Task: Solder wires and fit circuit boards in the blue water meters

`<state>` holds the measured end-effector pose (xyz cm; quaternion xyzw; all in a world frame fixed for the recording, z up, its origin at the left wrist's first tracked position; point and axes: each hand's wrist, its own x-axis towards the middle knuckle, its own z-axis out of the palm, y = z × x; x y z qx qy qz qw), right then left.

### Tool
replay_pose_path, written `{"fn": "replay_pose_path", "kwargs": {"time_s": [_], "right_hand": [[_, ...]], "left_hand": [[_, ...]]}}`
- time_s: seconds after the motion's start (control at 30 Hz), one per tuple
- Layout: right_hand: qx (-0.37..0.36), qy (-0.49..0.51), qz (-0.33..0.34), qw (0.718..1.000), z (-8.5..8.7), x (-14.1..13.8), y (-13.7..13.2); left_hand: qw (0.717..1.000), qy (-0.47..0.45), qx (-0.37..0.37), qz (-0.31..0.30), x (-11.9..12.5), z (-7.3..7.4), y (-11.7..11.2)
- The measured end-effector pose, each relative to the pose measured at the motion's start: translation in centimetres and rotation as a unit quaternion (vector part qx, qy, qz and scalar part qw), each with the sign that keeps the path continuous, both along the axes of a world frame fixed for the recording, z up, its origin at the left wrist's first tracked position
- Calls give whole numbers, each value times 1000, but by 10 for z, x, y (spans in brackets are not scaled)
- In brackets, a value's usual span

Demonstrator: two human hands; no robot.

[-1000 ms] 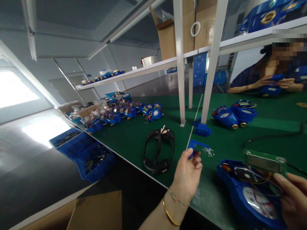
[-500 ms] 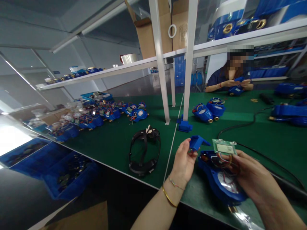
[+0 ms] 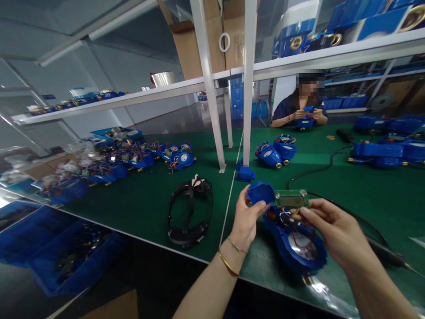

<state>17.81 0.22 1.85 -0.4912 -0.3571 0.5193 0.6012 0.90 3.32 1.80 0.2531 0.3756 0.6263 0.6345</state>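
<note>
My left hand (image 3: 246, 218) pinches a small blue plastic cover (image 3: 260, 192) and holds it up against a green circuit board (image 3: 292, 199). My right hand (image 3: 330, 230) grips that board by its right end. Coloured wires run from the board down into an open blue meter body (image 3: 295, 241), which lies on the green table (image 3: 149, 199) just under both hands.
A black head strap (image 3: 189, 210) lies left of my hands. Several blue meters (image 3: 133, 159) are lined up at the far left, two more (image 3: 275, 150) beyond white shelf posts (image 3: 247, 88). A black cable (image 3: 318, 170) crosses the table. A person (image 3: 303, 108) sits opposite holding a meter. Blue bins (image 3: 66, 257) stand below the table edge.
My left hand has brought the blue cover from the table up to the circuit board. My right hand lifted the board and moved it left to meet it. The view swung right.
</note>
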Motion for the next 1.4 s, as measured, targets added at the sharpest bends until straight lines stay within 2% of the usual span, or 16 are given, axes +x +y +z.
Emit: {"fn": "replay_pose_path", "kwargs": {"time_s": [0.07, 0.23, 0.4, 0.47, 0.63, 1.0, 1.23, 1.4], "right_hand": [[5, 2, 9, 1000, -2, -2, 0], [17, -19, 20, 999, -6, -6, -1], [26, -23, 10, 999, -7, -4, 0], [30, -18, 10, 999, -8, -3, 0], [15, 2, 1, 1000, -9, -2, 2], [-26, 65, -30, 997, -4, -8, 4], [11, 79, -37, 996, -8, -11, 5], [17, 84, -41, 995, -6, -12, 5]], "left_hand": [[1000, -7, 1, -23, 5, 0, -1], [999, -11, 31, -31, 17, -7, -1], [988, 5, 76, -136, 22, -4, -4], [985, 5, 82, -153, 21, -2, -5], [989, -28, 55, -138, 20, 1, -6], [983, -95, 60, -142, 25, -10, 1], [990, -86, 55, -93, 27, -4, 0], [992, -20, 92, -80, 26, 3, 0]]}}
